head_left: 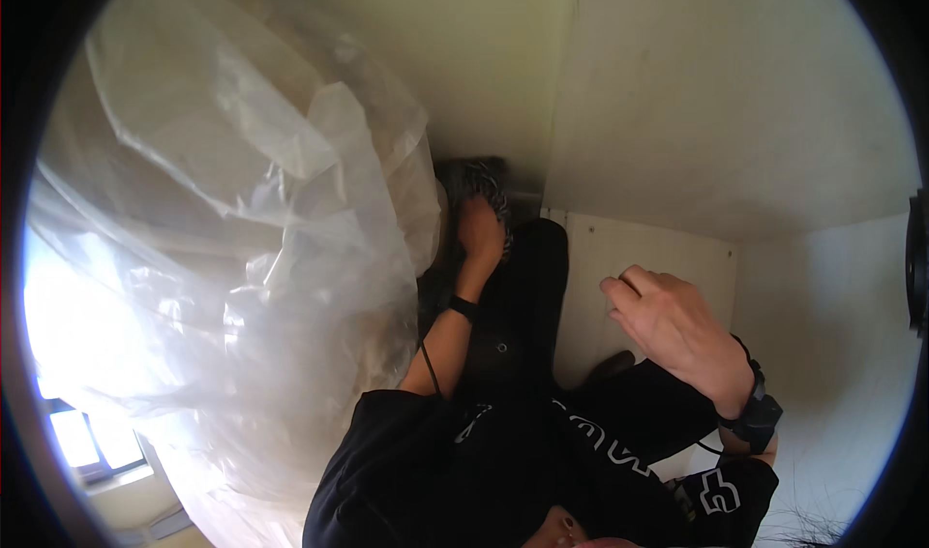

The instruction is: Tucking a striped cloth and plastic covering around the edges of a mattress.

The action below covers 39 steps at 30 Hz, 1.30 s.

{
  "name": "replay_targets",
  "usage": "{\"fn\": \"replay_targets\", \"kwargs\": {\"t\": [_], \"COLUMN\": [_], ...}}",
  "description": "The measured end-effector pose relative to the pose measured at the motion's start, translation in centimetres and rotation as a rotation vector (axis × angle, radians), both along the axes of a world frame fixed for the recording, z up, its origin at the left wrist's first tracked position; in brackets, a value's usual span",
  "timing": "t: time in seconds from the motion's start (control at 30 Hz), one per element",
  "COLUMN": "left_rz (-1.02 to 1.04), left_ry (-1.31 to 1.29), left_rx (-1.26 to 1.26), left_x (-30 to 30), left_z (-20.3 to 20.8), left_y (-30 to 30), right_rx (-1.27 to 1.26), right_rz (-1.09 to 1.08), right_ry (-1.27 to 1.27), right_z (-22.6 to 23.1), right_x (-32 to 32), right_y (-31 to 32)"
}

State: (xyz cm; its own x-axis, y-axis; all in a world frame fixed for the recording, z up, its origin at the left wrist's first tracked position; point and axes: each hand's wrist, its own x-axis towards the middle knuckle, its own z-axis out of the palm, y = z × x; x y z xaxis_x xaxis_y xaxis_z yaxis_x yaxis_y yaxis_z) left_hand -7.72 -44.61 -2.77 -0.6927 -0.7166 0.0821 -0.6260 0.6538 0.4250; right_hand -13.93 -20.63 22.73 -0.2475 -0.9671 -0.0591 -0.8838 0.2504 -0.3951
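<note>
My left hand (481,227) reaches down into the narrow gap beside the plastic-wrapped bulk. Its fingers close on a dark cloth with a black-and-white pattern (489,182), low against the wall; the fingertips are hidden in it. My right hand (673,325) hovers above my bent leg, in front of a pale panel. Its fingers are curled in, and no object shows between them; the palm is turned out of sight. A dark band sits on each wrist.
Large, crinkled clear plastic sheeting (319,248) covers a bulky thing on the left. A pale board (716,93) rises at the right, above a lower white panel (648,248) with small holes. A dark shoe tip (613,365) shows near my leg. A window (95,440) is at lower left.
</note>
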Motion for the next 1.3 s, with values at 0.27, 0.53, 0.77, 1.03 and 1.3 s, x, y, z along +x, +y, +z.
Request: {"fn": "replay_targets", "kwargs": {"t": [0.27, 0.53, 0.77, 1.03, 1.3], "left_rz": [0.111, 0.205, 0.223, -0.346, -0.513], "left_ry": [-0.214, 0.023, -0.144, 0.112, -0.044], "left_rx": [0.432, -0.037, -0.03, -0.009, 0.226], "left_x": [3.2, -1.6, -2.7, -1.7, 5.6], "left_z": [-12.7, -17.2, -22.1, -22.3, -21.3], "left_y": [0.3, 0.7, -0.6, 1.0, 3.9], "right_rx": [0.091, 0.219, 0.269, 0.246, 0.263], "right_rz": [-0.041, -0.162, -0.234, -0.213, -0.14], "right_ry": [-0.063, -0.005, 0.044, 0.116, 0.048], "right_z": [1.0, 1.2, -0.3, -1.9, -0.2], "right_x": [-1.1, -0.2, 1.1, 0.2, 0.4], "right_y": [0.4, 2.2, 3.0, 2.7, 1.5]}}
